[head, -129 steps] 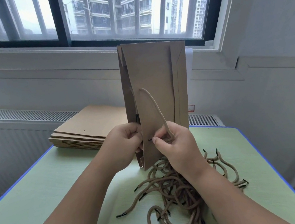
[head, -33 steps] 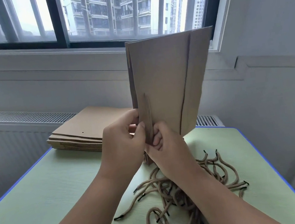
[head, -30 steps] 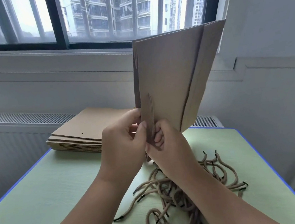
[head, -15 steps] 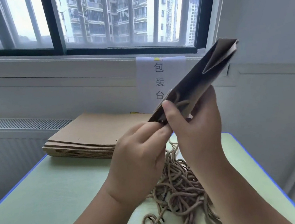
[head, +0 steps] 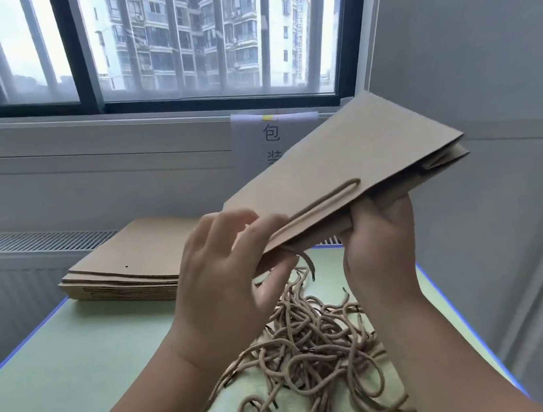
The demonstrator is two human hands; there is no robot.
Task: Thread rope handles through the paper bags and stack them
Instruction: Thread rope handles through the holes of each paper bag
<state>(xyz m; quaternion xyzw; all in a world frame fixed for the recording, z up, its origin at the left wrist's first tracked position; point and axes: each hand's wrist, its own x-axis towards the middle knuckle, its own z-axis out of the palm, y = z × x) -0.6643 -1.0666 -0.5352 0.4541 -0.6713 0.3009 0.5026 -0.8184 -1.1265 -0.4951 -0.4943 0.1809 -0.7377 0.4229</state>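
Hands of the person hold one brown paper bag (head: 343, 162) in the air above the table (head: 61, 368). The bag is folded flat and tilted, with its far end raised toward the right. The right hand (head: 382, 254) grips the near long edge from below, thumb and fingers curled round the folded paper. The left hand (head: 217, 281) is at the lower left end of the bag. Its fingers lie bent over the top face and the thumb comes under, so the edge is pinched between them; the fingertips are a little blurred. A rope handle (head: 327, 200) lies as a narrow loop on the upper face of the bag. A rope end with a dark tip hangs down under the bag, between the two hands.

Below the hands, a pile of loose ropes (head: 315, 347) lies on the green table, and both forearms cover parts of it. A stack of flat bags (head: 124, 271) lies on the far left part of the table; the left hand hides its right end. The held bag covers the lower part of a paper sign (head: 254, 136) fixed under the window (head: 174, 36). A radiator grille (head: 28, 241) runs along the wall at the left.
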